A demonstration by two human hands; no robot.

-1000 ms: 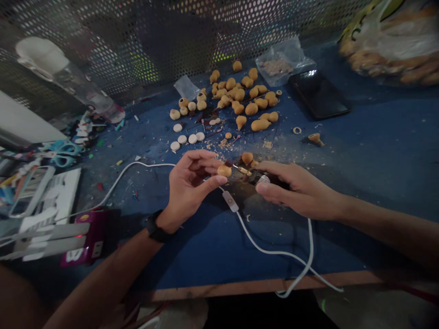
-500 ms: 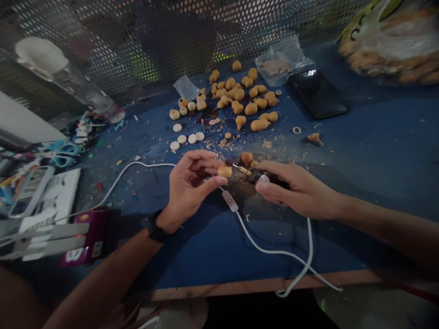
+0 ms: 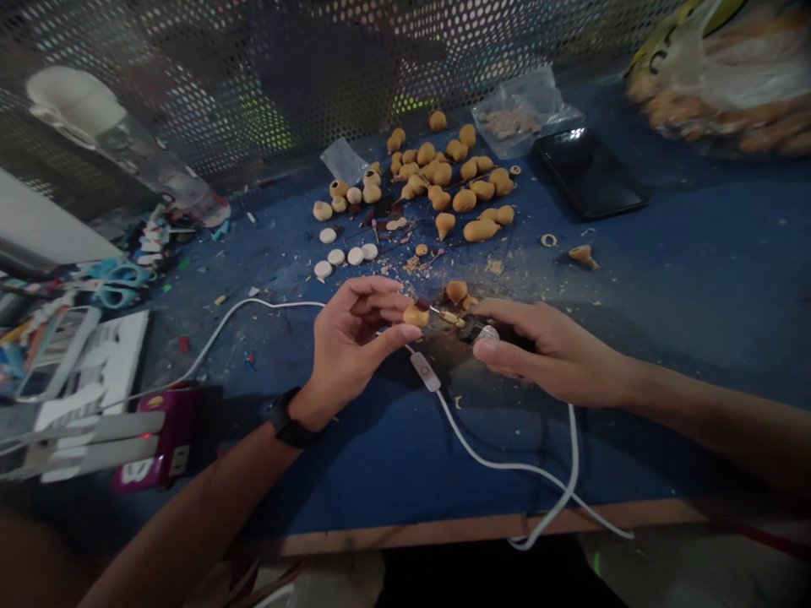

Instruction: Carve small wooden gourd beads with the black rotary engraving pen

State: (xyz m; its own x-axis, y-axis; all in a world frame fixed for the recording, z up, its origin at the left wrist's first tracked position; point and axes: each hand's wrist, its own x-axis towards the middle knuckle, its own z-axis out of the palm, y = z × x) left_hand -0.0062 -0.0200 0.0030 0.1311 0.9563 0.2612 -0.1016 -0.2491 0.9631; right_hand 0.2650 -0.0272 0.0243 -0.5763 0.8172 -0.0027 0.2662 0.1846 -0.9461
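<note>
My left hand [image 3: 361, 342] pinches a small tan gourd [image 3: 416, 317] between thumb and fingertips. In my right hand [image 3: 541, 346] is a small rotary tool [image 3: 472, 328], its brass chuck pointing left. The dark reddish-brown bit [image 3: 421, 303] at the tool's tip touches or nearly touches the gourd's upper edge. Most of the tool's body is hidden by my right fingers. Just behind the tool, a cut gourd piece [image 3: 456, 292] lies on the blue table. Below my left thumb, a white inline switch [image 3: 425, 371] sits on a white cable.
Several small gourds [image 3: 442, 174] are spread at the back, with white discs [image 3: 356, 256] and loose bits nearer. A black phone [image 3: 589, 173] lies at right, by a bulging bag [image 3: 728, 93]. At left are scissors [image 3: 120, 287] and a purple power adapter [image 3: 158, 443]. The white cable [image 3: 481, 456] loops over the front edge.
The bit and tool have shifted very slightly against the gourd. Both hands keep almost the same place and hold.
</note>
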